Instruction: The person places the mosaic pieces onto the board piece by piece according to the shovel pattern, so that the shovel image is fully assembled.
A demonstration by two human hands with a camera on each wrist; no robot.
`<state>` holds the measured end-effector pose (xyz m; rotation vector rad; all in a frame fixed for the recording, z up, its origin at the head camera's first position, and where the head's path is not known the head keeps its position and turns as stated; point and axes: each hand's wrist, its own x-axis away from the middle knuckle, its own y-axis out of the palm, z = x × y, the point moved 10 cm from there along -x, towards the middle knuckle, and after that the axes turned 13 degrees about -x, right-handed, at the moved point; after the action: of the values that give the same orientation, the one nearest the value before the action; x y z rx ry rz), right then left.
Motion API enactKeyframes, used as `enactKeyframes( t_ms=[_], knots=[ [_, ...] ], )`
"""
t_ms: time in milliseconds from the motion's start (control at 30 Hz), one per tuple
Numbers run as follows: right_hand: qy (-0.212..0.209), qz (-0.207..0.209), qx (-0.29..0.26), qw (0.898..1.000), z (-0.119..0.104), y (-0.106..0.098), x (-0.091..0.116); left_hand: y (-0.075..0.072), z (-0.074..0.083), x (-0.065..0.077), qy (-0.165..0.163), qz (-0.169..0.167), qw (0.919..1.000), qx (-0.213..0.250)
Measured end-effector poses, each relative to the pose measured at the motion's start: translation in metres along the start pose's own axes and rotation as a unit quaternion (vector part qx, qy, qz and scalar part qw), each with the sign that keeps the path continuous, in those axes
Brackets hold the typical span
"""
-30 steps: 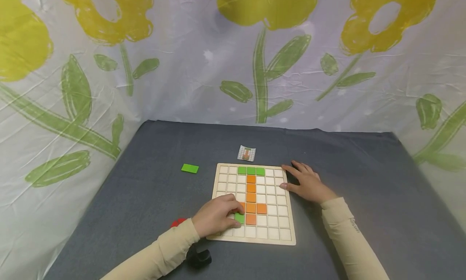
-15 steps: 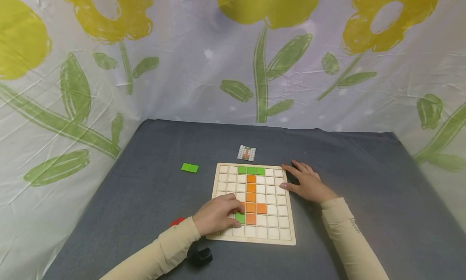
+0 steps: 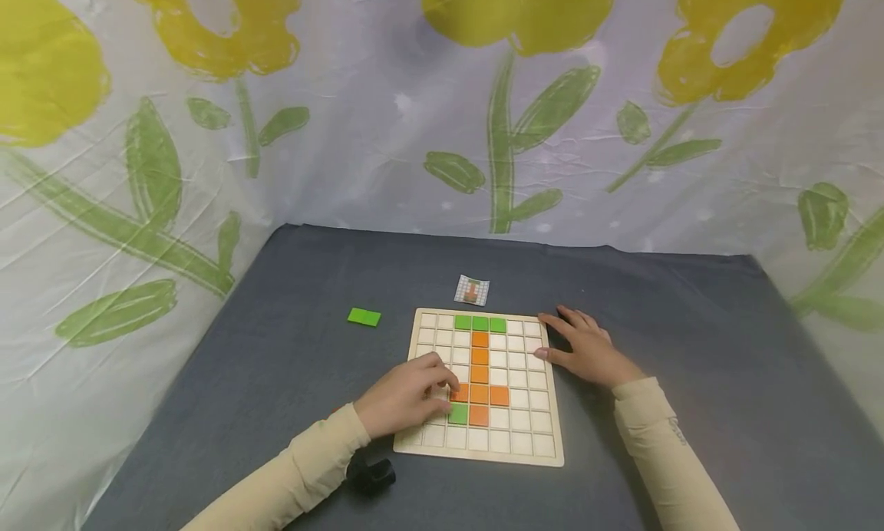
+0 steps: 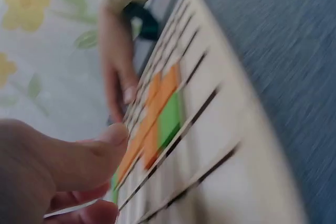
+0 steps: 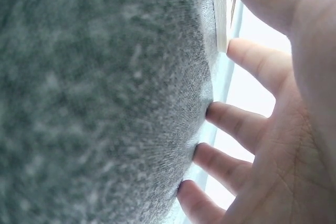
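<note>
A wooden grid board (image 3: 521,443) lies on the dark cloth. My left hand (image 3: 404,395) is over its left side, thumb and fingers bent and apart with nothing between them. By its fingertips are a green tile (image 3: 458,413) and an orange tile (image 3: 460,393), both set in squares. More orange tiles (image 3: 479,356) run up the middle column to a row of green tiles (image 3: 479,323) at the far edge. At the board's right edge my right hand (image 3: 587,351) rests with fingers spread, thumb and index finger touching the rim (image 5: 222,24).
Beyond the board lies a small printed card (image 3: 473,291) with a grid pattern. Loose green tiles (image 3: 364,317) sit left of the board. A black object (image 3: 373,477) is near the left forearm, and flowered curtains (image 3: 373,132) surround the table.
My left hand has drawn back to the left, off the green tile, uncovering it and the orange tile above. The right hand keeps its place on the board's edge.
</note>
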<state>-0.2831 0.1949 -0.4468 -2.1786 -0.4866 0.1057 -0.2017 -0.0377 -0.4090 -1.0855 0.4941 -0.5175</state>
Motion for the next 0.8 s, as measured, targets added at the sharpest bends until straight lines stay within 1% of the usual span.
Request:
enactKeyframes(
  t_ms=[67, 133, 233, 300, 333, 433, 533, 600, 667, 733, 800],
  knots=[
    [0.002, 0.000, 0.002, 1.000, 0.002, 0.001, 0.001, -0.011, -0.012, -0.001, -0.027, 0.020, 0.9993, -0.014],
    [0.007, 0.000, 0.002, 1.000, 0.004, 0.001, 0.002, -0.024, -0.025, -0.003, -0.049, 0.052, 0.9965, -0.044],
    [0.017, -0.001, 0.003, 1.000, 0.005, 0.001, 0.004, -0.044, -0.048, -0.003, -0.073, 0.099, 0.9878, -0.095],
    [0.018, -0.001, 0.003, 1.000, 0.005, 0.001, 0.005, -0.055, -0.067, -0.003, -0.093, 0.114, 0.9818, -0.119],
    [0.018, 0.000, 0.002, 1.000, 0.004, 0.001, 0.005, -0.059, -0.078, -0.002, -0.105, 0.116, 0.9798, -0.125],
    [0.016, 0.000, 0.003, 1.000, 0.003, 0.001, 0.004, -0.069, -0.111, -0.001, -0.140, 0.104, 0.9766, -0.126],
    [0.019, 0.000, 0.005, 1.000, 0.004, 0.001, 0.003, -0.071, -0.137, 0.000, -0.160, 0.076, 0.9766, -0.121],
    [0.020, -0.001, 0.006, 1.000, 0.004, 0.001, 0.002, -0.069, -0.148, 0.000, -0.163, 0.054, 0.9780, -0.118],
    [0.022, 0.000, 0.008, 1.000, 0.004, 0.001, 0.001, -0.066, -0.156, 0.001, -0.164, 0.034, 0.9793, -0.114],
    [0.019, 0.001, 0.007, 1.000, 0.002, 0.001, -0.001, -0.063, -0.161, 0.003, -0.164, 0.019, 0.9797, -0.113],
    [0.015, 0.001, 0.006, 1.000, 0.000, 0.001, -0.002, -0.063, -0.163, 0.005, -0.164, 0.012, 0.9794, -0.117]
  ],
)
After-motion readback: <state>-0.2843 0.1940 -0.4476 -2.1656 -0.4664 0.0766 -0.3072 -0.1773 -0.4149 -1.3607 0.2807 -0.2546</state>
